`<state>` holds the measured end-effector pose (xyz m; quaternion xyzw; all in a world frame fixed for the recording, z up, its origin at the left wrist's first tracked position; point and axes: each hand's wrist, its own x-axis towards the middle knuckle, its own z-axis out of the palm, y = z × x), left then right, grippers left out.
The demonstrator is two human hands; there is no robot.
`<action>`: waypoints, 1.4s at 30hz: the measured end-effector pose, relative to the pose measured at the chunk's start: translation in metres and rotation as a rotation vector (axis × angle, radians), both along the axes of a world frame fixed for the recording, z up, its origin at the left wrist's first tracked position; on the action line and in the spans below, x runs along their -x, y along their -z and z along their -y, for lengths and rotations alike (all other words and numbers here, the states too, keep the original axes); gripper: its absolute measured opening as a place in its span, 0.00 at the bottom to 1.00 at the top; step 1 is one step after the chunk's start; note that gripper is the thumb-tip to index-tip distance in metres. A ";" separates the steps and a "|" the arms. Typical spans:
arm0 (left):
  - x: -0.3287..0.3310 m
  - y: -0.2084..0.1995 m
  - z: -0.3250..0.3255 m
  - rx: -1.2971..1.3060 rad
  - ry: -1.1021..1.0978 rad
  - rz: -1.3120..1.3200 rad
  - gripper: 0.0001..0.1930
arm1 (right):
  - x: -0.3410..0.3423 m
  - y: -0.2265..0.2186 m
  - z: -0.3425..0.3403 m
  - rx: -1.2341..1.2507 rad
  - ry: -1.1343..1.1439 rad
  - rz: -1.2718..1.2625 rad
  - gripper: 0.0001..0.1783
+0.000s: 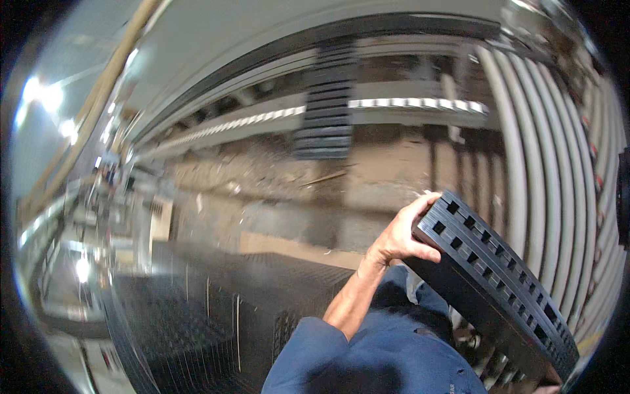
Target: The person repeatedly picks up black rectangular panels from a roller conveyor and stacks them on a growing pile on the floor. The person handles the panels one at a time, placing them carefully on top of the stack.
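A long black stack of panels, with rows of square holes along its upper face, slants across the lower right, close to my body. My left hand is closed round its upper left end, thumb on the near side and fingers over the far edge. At the lower right end, only a small part of my right hand shows against the stack, cut off by the picture's edge. It appears to grip the stack from below. The hidden ends of its fingers cannot be seen.
Large stacks of black panels stand at the lower left. Ahead, a black slatted strip crosses a rail with a white toothed band. Long grey tubes run down the right side. Debris lies on the brown floor.
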<state>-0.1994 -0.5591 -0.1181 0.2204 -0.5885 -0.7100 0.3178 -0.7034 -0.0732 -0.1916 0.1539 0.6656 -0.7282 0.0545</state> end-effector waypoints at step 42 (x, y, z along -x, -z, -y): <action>-0.144 -0.194 -0.373 -0.307 -3.067 -0.241 0.27 | -0.912 -0.317 0.717 -0.084 -2.854 0.055 0.54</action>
